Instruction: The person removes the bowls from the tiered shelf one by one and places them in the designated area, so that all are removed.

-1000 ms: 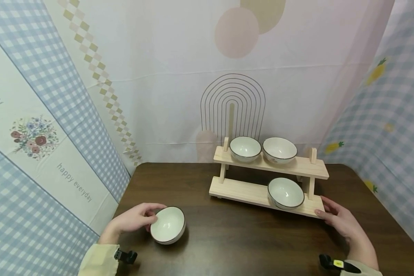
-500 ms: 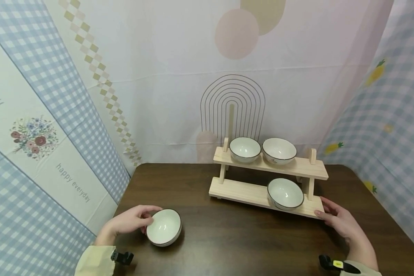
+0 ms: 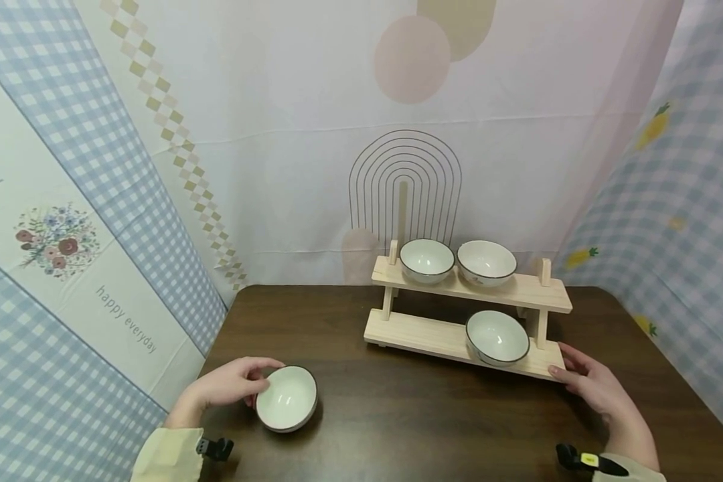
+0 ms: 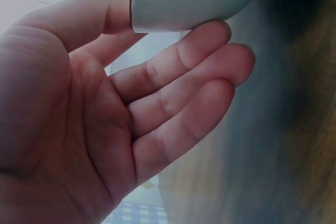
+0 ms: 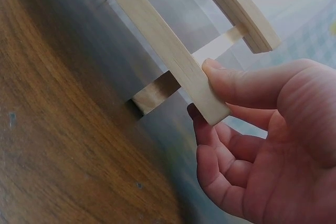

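At the left of the head view, my left hand (image 3: 231, 387) grips a white bowl (image 3: 286, 399) with a dark rim by its left side, thumb over the edge. The bowl leans slightly, close over the table. In the left wrist view, its outer wall (image 4: 194, 1) rests against the fingers (image 4: 205, 38). My right hand (image 3: 596, 388) pinches the right end of the lower board of a two-tier wooden rack (image 3: 416, 331). The right wrist view shows the thumb (image 5: 241, 82) on top of that board (image 5: 173, 59) and fingers curled beneath.
Two similar bowls, a left one (image 3: 427, 261) and a right one (image 3: 486, 263), stand on the rack's upper shelf. Another bowl (image 3: 497, 338) sits on the lower shelf's right half. The brown table (image 3: 397, 428) ends against a patterned cloth backdrop (image 3: 295, 201).
My left hand and its bowl have shifted slightly left and toward me, mostly in the first half second. The right hand and the rack have stayed in place.
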`<state>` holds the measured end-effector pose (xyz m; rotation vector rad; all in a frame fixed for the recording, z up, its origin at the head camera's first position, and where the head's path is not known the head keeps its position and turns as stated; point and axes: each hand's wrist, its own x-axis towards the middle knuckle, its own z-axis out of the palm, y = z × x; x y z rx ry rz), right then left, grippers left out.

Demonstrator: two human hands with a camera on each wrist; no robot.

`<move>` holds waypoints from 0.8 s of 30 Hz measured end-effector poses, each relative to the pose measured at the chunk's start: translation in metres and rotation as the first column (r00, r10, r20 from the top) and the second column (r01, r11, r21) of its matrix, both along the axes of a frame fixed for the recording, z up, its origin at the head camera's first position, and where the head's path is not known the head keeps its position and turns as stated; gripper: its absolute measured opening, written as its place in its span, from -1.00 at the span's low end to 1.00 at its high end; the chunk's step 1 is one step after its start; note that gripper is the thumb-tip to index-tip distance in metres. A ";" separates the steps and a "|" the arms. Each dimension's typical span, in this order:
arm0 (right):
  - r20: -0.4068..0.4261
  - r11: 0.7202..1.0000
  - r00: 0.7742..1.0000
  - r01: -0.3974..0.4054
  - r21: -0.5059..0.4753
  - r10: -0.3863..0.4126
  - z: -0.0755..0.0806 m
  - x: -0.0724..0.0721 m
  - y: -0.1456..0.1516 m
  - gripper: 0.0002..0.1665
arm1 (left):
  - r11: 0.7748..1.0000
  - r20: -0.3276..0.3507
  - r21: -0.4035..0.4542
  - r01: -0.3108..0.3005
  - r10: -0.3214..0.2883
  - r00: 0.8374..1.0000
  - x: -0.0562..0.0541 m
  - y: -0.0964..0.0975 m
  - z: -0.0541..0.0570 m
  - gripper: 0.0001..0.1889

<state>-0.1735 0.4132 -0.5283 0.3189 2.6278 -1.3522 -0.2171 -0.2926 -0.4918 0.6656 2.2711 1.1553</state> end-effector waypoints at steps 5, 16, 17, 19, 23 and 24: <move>0.004 1.000 1.000 -0.003 -0.004 0.004 -0.001 0.000 0.001 0.10 | 1.000 0.008 -0.005 -0.003 0.003 1.000 0.001 0.000 0.001 -0.48; 0.009 1.000 1.000 0.012 -0.001 -0.012 -0.001 0.009 -0.003 0.12 | 0.998 -0.043 -0.054 -0.018 0.015 0.999 0.000 -0.004 0.002 -0.54; 0.009 1.000 1.000 0.014 -0.002 -0.014 -0.001 0.011 -0.004 0.12 | 0.999 -0.046 -0.050 -0.016 0.014 0.999 0.001 -0.004 0.002 -0.55; 0.007 1.000 1.000 0.017 -0.004 -0.017 0.000 0.014 -0.006 0.11 | 0.998 -0.067 -0.055 -0.011 0.007 0.998 0.001 -0.005 0.003 -0.56; 0.009 1.000 1.000 0.027 -0.008 -0.027 0.001 0.020 -0.010 0.11 | 0.995 -0.148 -0.096 -0.004 -0.010 0.989 -0.002 -0.007 0.003 -0.58; 0.009 1.000 1.000 0.030 -0.009 -0.030 0.001 0.021 -0.010 0.11 | 0.994 -0.166 -0.106 -0.009 -0.009 0.986 -0.002 -0.007 0.004 -0.57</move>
